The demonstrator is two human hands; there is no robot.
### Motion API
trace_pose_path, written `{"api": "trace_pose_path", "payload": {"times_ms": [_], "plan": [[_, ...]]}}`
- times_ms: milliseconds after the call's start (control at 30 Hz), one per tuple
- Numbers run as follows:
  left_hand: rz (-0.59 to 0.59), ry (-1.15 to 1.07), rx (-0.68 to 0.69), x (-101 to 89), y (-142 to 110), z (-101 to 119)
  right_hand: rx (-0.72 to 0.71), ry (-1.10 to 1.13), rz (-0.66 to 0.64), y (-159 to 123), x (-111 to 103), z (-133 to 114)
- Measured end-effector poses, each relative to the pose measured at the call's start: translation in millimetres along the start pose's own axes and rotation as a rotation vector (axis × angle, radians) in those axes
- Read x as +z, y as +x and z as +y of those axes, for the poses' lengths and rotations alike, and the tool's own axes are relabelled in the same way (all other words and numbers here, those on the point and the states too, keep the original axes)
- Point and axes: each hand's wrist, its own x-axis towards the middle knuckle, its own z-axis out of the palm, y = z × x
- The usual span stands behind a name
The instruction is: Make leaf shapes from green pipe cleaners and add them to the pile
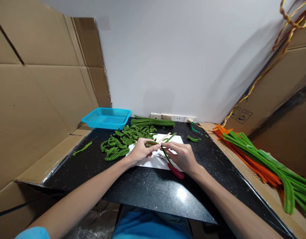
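My left hand [140, 152] is closed in a pinch on a green pipe cleaner [165, 155] bent into a loop. My right hand [183, 155] pinches the same pipe cleaner close to the left fingertips, and a long tail of it hangs down between the hands. Both hands are over a sheet of white paper [149, 163]. Behind the fingertips a thin wooden stick [166, 136] slants up; whether it is held or lies on the paper I cannot tell. Red-handled pliers [176, 172] lie below the right hand, partly covered.
Leaf-shaped green pipe-cleaner loops [115, 151] are heaped left of the paper. Behind them lie a bundle of straight green stems [153, 122] and a blue basket [105, 126]. Green stems [265, 159] and orange stems [257, 167] rest on cardboard at right. A single leaf [194, 139] lies right.
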Motion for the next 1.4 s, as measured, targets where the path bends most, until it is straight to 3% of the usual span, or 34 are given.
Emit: {"api": "trace_pose_path", "payload": {"times_ms": [533,1000,1400], "plan": [[0.005,-0.006,-0.031,0.2,-1.7,6.5,0.019,0.015,-0.044,-0.9,1.1,-0.6],[0.046,-0.074,-0.055,3.2,-3.3,19.9,0.024,0.0,-0.001,3.5,0.4,-5.1],[0.055,-0.04,-0.008,1.4,-1.7,12.1,0.063,-0.009,0.029,3.8,0.4,-6.0]]}}
